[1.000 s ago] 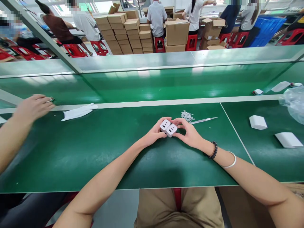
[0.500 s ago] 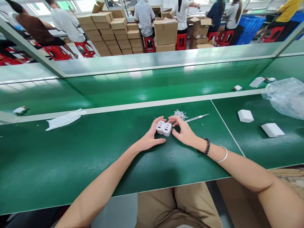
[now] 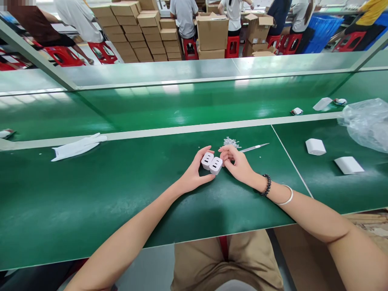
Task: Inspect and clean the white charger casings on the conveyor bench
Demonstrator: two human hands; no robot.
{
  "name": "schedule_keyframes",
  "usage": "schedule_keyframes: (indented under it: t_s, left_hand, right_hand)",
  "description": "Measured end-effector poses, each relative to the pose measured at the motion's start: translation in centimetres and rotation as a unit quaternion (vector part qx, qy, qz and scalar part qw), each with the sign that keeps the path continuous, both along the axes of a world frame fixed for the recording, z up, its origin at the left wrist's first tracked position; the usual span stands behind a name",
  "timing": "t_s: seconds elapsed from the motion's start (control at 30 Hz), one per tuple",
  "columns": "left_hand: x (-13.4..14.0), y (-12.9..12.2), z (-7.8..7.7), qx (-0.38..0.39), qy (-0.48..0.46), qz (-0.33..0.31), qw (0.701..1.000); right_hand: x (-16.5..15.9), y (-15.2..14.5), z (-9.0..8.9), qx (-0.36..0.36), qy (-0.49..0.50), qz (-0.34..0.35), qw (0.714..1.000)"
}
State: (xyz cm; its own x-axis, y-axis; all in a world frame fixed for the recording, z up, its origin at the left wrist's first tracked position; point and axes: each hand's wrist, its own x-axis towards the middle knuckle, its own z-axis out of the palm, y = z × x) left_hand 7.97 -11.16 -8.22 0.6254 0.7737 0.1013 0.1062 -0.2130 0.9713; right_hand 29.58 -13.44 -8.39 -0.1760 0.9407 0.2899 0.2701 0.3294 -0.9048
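Two white USB chargers (image 3: 211, 163) stand side by side, their port faces turned up toward me. My left hand (image 3: 196, 171) is closed around the pair, fingers behind the left one and thumb at the front of the right one. At the right charger's side is my right hand (image 3: 238, 165), its fingers curled in; whatever they pinch, if anything, is too small or hidden to name. Just behind that hand lies a pile of small clear pieces (image 3: 230, 142). A thin, pointed, pale tool (image 3: 255, 148), perhaps tweezers, rests beside the pile.
A white glove (image 3: 79, 147) lies on the green bench at left. Two white casings (image 3: 315, 146) and a clear plastic bag (image 3: 368, 123) sit at right. Small circuit parts (image 3: 296, 111) lie beyond the pale strip. Co-workers and stacked cartons (image 3: 148, 34) are across the bench.
My right hand's fingers have curled in more, with the thumb drawn closer to them. The chargers have tilted and shifted slightly to the right in my left hand. The view has moved a little.
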Motion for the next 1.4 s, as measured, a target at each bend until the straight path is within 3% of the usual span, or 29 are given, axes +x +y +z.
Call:
schedule_keyframes:
  t_s: [0.1,0.27,0.4,0.63,0.83,1.07,1.4]
  left_hand:
    - [0.3,-0.3,0.1,0.009,0.006,0.012,1.000]
    - [0.6,-0.8,0.7,0.120,0.043,0.064,0.990]
    - [0.7,-1.0,1.0,0.200,0.083,0.057,0.975]
    - [0.8,-1.4,0.9,0.213,0.117,0.050,0.969]
    - [0.9,-1.5,1.0,0.209,0.128,0.047,0.968]
    - [0.9,-1.3,1.0,0.254,0.157,0.054,0.953]
    - [0.6,-0.9,0.2,0.285,0.216,0.061,0.932]
  right_hand:
    - [0.5,0.3,0.1,0.011,-0.008,0.002,1.000]
    - [3.3,2.3,1.0,0.081,-0.062,-0.116,0.988]
    - [5.2,3.5,1.4,0.073,-0.103,-0.171,0.977]
    - [6.2,3.8,1.4,0.107,-0.232,-0.151,0.955]
    - [6.8,4.2,1.0,0.109,-0.228,-0.166,0.953]
    - [4.7,3.6,0.0,0.114,-0.253,-0.100,0.956]
    - [3.9,3.9,-0.4,0.114,-0.345,-0.043,0.931]
